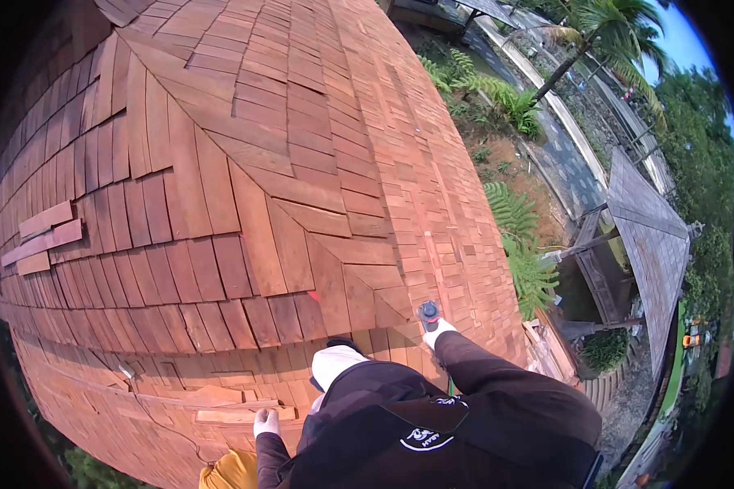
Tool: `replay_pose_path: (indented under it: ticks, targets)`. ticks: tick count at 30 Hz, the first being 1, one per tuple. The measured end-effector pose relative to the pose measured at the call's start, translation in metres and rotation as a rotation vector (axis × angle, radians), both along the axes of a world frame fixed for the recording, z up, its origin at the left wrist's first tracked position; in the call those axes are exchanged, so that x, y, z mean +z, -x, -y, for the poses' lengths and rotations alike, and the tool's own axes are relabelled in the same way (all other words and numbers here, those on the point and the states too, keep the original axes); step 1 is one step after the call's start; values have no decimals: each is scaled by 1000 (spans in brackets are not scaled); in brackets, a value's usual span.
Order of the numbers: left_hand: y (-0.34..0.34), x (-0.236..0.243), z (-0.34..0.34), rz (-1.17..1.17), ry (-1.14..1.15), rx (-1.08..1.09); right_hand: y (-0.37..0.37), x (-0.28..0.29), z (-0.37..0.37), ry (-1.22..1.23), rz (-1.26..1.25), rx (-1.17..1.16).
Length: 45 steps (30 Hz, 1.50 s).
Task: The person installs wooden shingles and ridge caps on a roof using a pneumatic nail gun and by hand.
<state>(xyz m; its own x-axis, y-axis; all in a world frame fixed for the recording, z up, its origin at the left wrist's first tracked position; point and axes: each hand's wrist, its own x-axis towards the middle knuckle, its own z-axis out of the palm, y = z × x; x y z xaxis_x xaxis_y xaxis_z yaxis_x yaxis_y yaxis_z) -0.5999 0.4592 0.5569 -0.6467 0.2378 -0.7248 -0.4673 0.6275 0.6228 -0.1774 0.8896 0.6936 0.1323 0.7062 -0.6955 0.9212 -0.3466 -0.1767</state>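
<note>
Reddish-brown wooden shingles cover the steep, curved roof [245, 187] that fills most of the view, with ground and garden far below on the right.

Nearest, at the lower edge, the person's dark-sleeved arms come in. The left hand [266, 423], in a white glove, rests on loose pale wooden boards [220, 405] lying across the roof's lower slope; its fingers look curled down against the wood, though whether they grip anything cannot be told. Just below it sits a yellow rounded object [230, 471], partly cut off by the frame.

The right hand [438, 332], also white-gloved, is closed around a small dark grey tool with a round head [428, 311], held upright against the shingles near the roof's right-hand ridge line. A small red mark [313, 297] shows on a shingle to the left of the tool.

Further up on the left slope, three loose reddish planks [45, 236] lie stacked across the shingle rows.

Beyond the roof's right edge stand green ferns [518, 236], a small grey-roofed shelter [648, 236], a paved path [579, 163] and a palm tree [603, 33].
</note>
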Motion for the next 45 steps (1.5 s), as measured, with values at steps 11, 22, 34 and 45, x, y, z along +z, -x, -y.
replay_pose_path:
  ticks: [11,22,34,45]
  targets:
    - [120,193,-345,-1231,-126,-843,-21,17,133,148,-21,-1]
    - [56,187,-405,-1034,195,-1185,-75,28,232,95,75,-230]
    - [62,189,-427,-920,191,-1312,-110,-29,267,130,35,-305]
    - [58,193,-441,-1650,-109,-1150,-71,-33,225,19,-66,-301]
